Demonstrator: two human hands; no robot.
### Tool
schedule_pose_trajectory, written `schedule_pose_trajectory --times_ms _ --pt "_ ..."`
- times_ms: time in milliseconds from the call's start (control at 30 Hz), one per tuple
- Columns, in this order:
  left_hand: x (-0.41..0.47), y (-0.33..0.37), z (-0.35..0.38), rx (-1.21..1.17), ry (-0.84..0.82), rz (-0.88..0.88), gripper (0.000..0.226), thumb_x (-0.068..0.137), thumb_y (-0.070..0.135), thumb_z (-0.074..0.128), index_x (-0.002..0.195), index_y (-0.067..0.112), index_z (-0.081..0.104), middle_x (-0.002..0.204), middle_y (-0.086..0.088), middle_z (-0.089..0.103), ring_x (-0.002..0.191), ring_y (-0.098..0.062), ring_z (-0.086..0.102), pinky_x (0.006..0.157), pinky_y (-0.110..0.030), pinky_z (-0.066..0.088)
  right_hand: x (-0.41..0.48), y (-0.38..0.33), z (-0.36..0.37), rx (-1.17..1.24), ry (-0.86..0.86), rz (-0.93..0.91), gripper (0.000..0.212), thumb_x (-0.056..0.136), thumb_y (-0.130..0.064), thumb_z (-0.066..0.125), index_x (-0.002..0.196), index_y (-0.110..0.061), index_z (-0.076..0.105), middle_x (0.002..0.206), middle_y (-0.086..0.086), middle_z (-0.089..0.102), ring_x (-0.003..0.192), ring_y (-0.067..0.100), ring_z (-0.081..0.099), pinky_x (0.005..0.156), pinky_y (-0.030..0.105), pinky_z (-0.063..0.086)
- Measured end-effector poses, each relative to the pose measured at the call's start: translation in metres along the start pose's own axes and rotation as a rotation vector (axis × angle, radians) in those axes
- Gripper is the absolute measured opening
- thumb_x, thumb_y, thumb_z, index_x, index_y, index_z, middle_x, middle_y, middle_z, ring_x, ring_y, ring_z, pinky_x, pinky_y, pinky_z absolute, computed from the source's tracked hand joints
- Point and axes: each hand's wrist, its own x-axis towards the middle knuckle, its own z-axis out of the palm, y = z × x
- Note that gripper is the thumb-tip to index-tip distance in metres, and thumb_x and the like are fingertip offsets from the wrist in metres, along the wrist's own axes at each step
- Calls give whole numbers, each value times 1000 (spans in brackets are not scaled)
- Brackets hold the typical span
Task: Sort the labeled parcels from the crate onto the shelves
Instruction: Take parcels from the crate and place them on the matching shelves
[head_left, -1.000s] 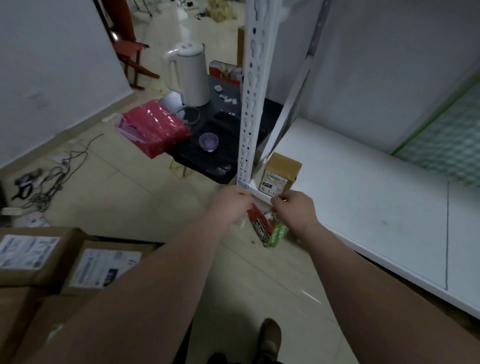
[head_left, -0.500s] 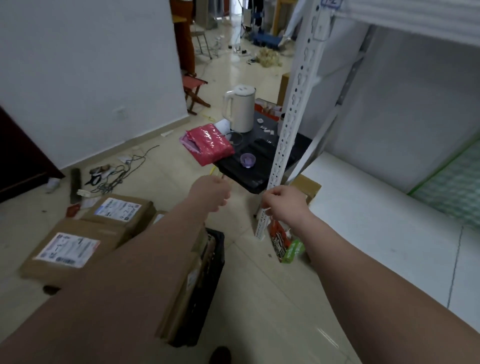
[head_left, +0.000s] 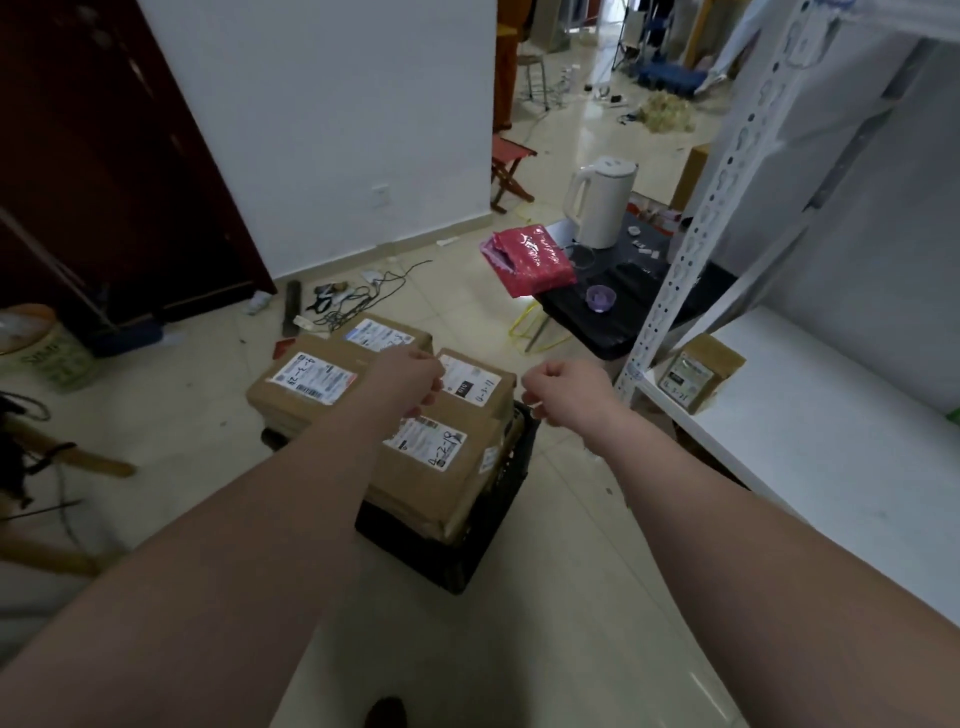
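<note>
A black crate (head_left: 483, 525) stands on the floor, piled with several brown cardboard parcels bearing white labels. The nearest parcel (head_left: 447, 467) has a handwritten label. My left hand (head_left: 410, 382) hovers over the pile with its fingers curled and nothing in it. My right hand (head_left: 563, 389) is a loose fist above the crate's right edge, also holding nothing. One small brown labeled parcel (head_left: 698, 371) sits on the white lower shelf (head_left: 810, 447) by the white perforated upright (head_left: 691, 234).
A low black table (head_left: 618, 306) behind the upright carries a white kettle (head_left: 600, 202), a red bag (head_left: 530, 257) and a small purple cup (head_left: 600, 299). Cables and tools (head_left: 343, 304) litter the floor near the white wall. My shoe (head_left: 384, 712) shows at the bottom.
The view has swung left from the shelf corner toward the crate. Both hands drew back from the shelf and now hang over the parcels; the red-and-green packet near the upright is out of sight.
</note>
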Motion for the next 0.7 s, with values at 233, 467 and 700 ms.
schedule_pose_trajectory --times_ms 233,467,700 --pt "1 -50 -60 -23 17 -39 9 87 6 56 85 11 64 80 -13 64 67 -21 57 56 -29 46 -11 -22 65 -44 -35 51 21 86 -20 56 73 -12 70 84 12 74 83 33 70 81 48 58" --pt "18 -108 -157 23 55 -85 10 86 8 56 91 11 65 82 -10 64 72 -21 59 62 -28 47 -14 -59 160 -91 -66 94 24 92 -20 54 80 -4 67 95 17 72 90 32 69 82 43 56" --pt "53 -145 -239 55 67 -123 15 90 12 54 100 9 64 89 -9 60 69 -19 55 64 -30 43 -6 -89 244 -172 -104 53 16 94 -24 56 86 -15 66 98 9 70 96 29 66 85 39 53"
